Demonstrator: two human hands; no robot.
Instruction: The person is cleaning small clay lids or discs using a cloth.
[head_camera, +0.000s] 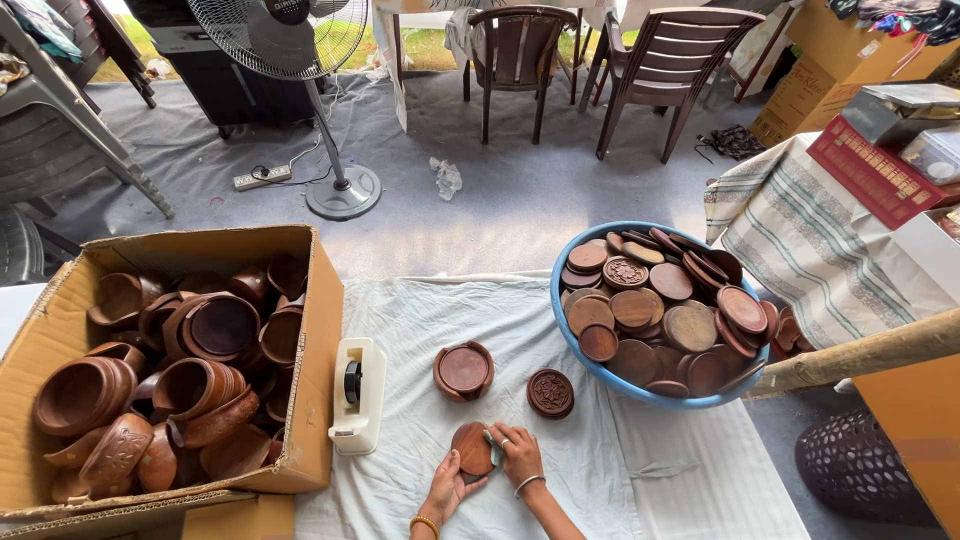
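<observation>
Both hands, left hand (446, 488) and right hand (519, 456), have fingers gripping a round wooden lid (472, 448) near the white cloth's (420, 310) front edge. Open cloth lies around them. A cardboard box (318, 330) bounds the left, a blue basin (568, 335) the right.

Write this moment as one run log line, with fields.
left hand: holds round wooden disc | right hand: rubs disc with small green pad | nearby: carved lid, tape dispenser

- Left hand (447, 487): palm up, fingers spread, wrist bearing a golden bangle.
- Right hand (518, 452): fingers curled downward, a ring on one, silver bangle at wrist.
</observation>
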